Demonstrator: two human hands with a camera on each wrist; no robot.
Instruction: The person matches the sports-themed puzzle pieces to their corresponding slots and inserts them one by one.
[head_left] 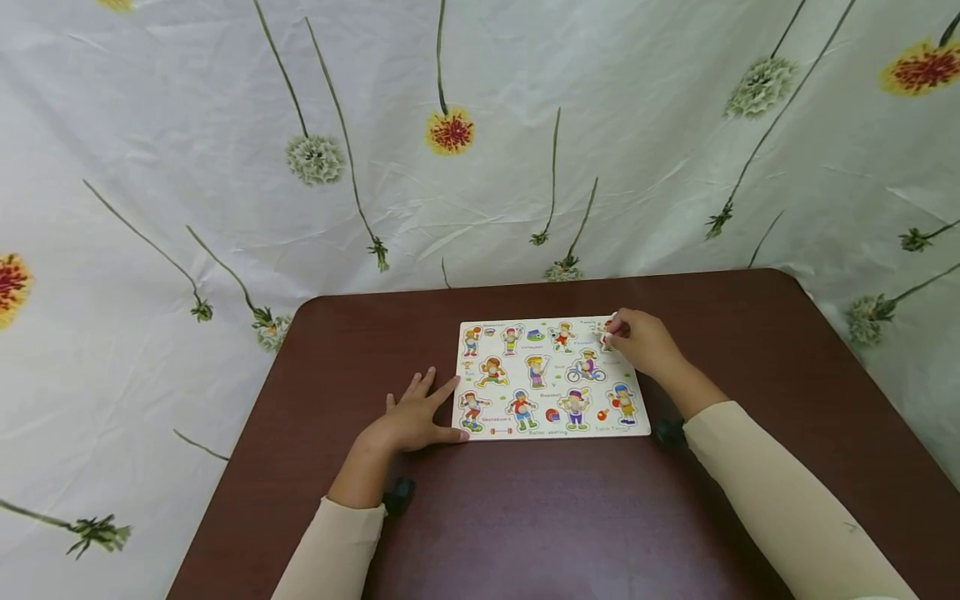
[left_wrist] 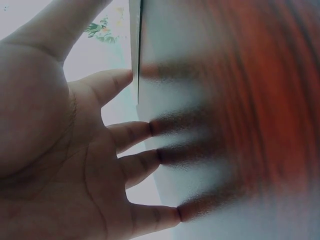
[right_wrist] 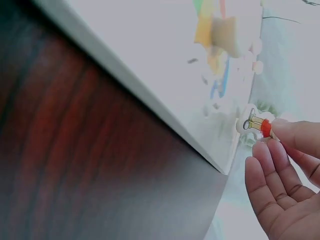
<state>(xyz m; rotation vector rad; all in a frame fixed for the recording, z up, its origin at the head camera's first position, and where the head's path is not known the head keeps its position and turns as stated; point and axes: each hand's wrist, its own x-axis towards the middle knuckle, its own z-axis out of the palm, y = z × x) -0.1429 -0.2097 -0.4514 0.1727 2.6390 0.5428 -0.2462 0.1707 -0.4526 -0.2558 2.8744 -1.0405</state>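
A white peg puzzle board [head_left: 556, 434] printed with several sports figures lies flat on a dark brown table [head_left: 525, 517]. My left hand [head_left: 417, 414] rests flat on the table with straight, spread fingers, and its thumb and forefinger touch the board's left edge [left_wrist: 135, 47]. In the left wrist view the fingertips [left_wrist: 161, 156] press on the wood. My right hand [head_left: 639, 339] is at the board's far right corner and pinches a small figure puzzle piece [right_wrist: 252, 122] by its red knob. That piece [head_left: 604, 330] sits at or just above the board surface; I cannot tell which.
A white cloth backdrop [head_left: 450, 183] printed with flowers hangs behind and round the table. The table's far edge [head_left: 540, 286] lies close behind the board. Bare wood stretches in front of the board and to both sides.
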